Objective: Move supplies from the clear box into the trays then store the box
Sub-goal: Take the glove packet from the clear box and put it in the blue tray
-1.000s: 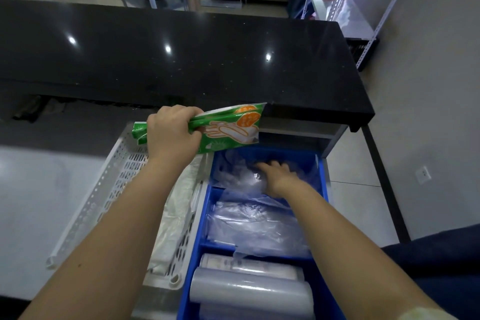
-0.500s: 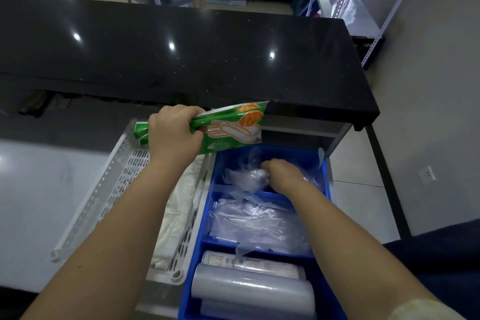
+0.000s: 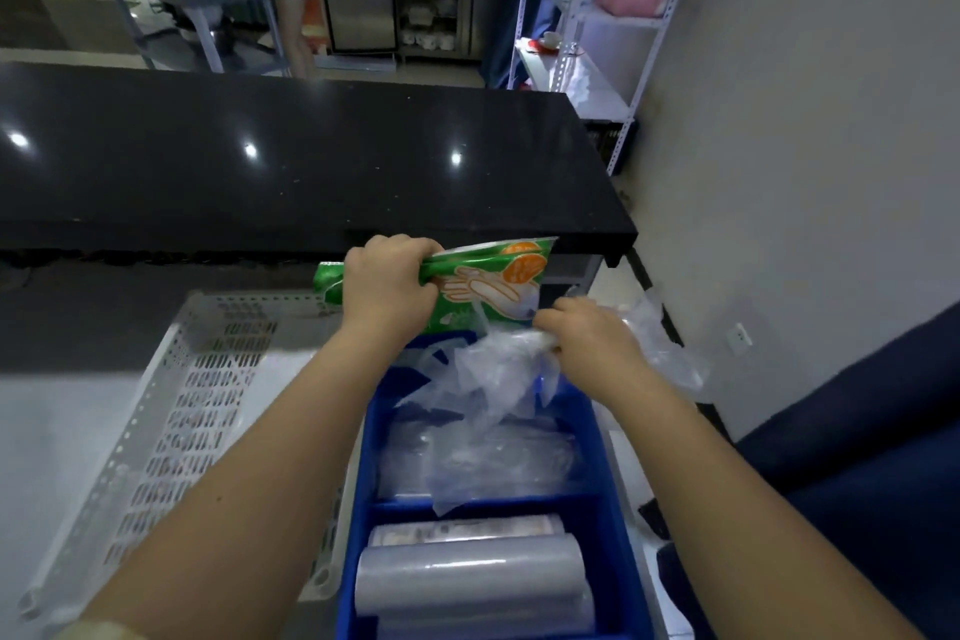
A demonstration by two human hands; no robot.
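Two bare forearms, short nails not resolvable. Left hand (image 3: 387,283), right hand (image 3: 587,343) ungloved. Pale sleeve edge (image 3: 104,631) near left elbow.

Both bare forearms reach forward side by side, wrists nearly straight. The left hand (image 3: 387,278) is out front, back of the hand up, fingers curled tight over the top edge of a green packet (image 3: 493,286). The right hand (image 3: 587,346) sits just beside it and a touch lower, fingers bunched, pinching a wad of clear plastic (image 3: 488,369). The hands are close but apart.
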